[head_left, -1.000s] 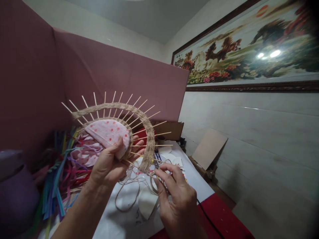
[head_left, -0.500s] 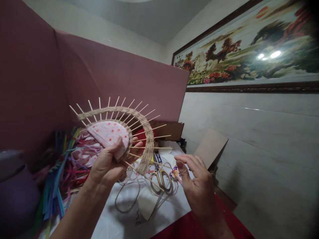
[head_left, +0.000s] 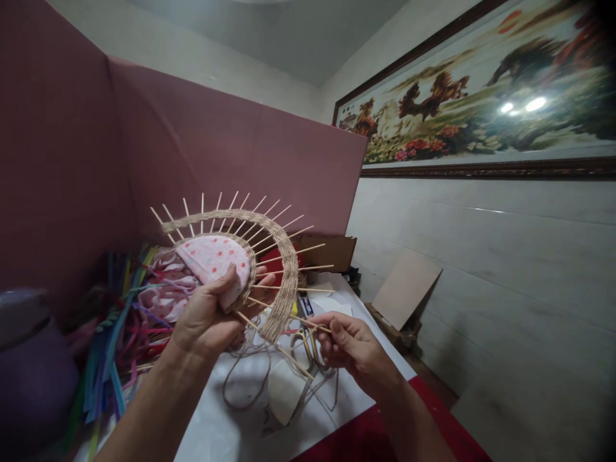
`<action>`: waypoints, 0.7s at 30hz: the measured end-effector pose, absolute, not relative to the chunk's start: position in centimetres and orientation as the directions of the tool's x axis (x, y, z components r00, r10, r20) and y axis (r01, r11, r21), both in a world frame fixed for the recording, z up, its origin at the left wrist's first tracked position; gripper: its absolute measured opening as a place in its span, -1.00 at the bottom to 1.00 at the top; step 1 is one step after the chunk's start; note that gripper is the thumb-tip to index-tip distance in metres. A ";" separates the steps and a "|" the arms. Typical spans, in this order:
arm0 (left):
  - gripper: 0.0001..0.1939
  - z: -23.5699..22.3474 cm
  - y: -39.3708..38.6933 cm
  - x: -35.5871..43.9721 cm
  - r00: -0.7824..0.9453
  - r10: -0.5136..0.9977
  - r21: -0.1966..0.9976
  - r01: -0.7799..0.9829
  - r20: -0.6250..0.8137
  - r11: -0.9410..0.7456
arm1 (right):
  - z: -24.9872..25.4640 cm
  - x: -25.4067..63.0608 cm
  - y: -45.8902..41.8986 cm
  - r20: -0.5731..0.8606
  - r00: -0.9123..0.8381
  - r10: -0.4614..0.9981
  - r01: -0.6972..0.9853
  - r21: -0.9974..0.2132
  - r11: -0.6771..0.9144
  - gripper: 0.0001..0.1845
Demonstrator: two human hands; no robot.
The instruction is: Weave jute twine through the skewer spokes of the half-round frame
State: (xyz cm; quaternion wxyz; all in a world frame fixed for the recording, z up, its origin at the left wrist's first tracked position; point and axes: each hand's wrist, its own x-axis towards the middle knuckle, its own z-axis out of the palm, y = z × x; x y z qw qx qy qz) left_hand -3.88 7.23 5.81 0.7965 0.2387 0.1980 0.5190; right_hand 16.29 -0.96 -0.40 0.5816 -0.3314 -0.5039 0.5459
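Observation:
My left hand (head_left: 214, 314) grips a half-round woven fan (head_left: 287, 269) by its fabric centre (head_left: 216, 255), pink with red dots, thumb on the front and fingers behind. Thin wooden sticks spread out from the centre through a band of woven twine. At the lower right, my right hand (head_left: 353, 346) pinches the end of one stick (head_left: 310, 323) between thumb and fingers. Below the fan, scissors (head_left: 301, 350) lie on the white table sheet, partly hidden by my right hand. Loose twine (head_left: 240, 407) loops around a pale cut piece (head_left: 286, 391).
Pink spotted cloth (head_left: 168, 295) and blue strips (head_left: 103, 366) are heaped on the left beside a purple container (head_left: 33, 366). A cardboard box (head_left: 327, 253) stands behind the fan. Against the tiled wall leans a board (head_left: 407, 285); a pink panel (head_left: 231, 147) rises at the back.
My right hand has moved left and closed on a stick end at the fan's lower right. The fan has shifted slightly to the right and turned a little.

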 end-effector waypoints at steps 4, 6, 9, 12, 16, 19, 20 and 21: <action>-0.67 6.0 7.1 -3.8 0.378 0.922 0.584 -0.731 -0.083 0.353 | -0.7 16.7 -0.6 0.243 -0.076 0.967 -0.294 -0.932 0.211 -0.66; -0.67 6.0 7.1 -3.8 0.376 0.922 0.585 -0.730 -0.089 0.354 | -0.8 16.8 -0.5 0.265 -0.079 0.961 -0.299 -0.926 0.231 -0.72; -0.68 5.8 7.2 -3.8 0.396 0.914 0.576 -0.728 -0.090 0.373 | -0.9 16.9 -0.3 0.263 -0.079 0.962 -0.347 -0.912 0.221 -0.75; -0.70 5.8 7.2 -3.7 0.404 0.911 0.560 -0.736 -0.088 0.381 | -1.1 16.7 0.0 0.264 -0.040 0.964 -0.294 -0.925 0.241 -0.80; -0.71 5.9 6.9 -3.5 0.424 0.897 0.549 -0.724 -0.123 0.417 | -1.2 16.1 0.6 0.303 0.073 0.950 -0.220 -0.924 0.312 -0.78; -0.73 5.9 6.7 -3.3 0.429 0.895 0.556 -0.717 -0.124 0.420 | -0.8 15.1 0.8 0.326 0.185 0.927 -0.145 -0.924 0.354 -0.75; -0.74 5.9 6.7 -3.3 0.431 0.894 0.563 -0.711 -0.124 0.421 | -0.7 14.8 0.8 0.329 0.215 0.919 -0.132 -0.923 0.362 -0.75; -0.75 5.8 6.7 -3.2 0.432 0.893 0.570 -0.706 -0.125 0.421 | -0.6 14.4 0.9 0.328 0.237 0.915 -0.129 -0.922 0.364 -0.74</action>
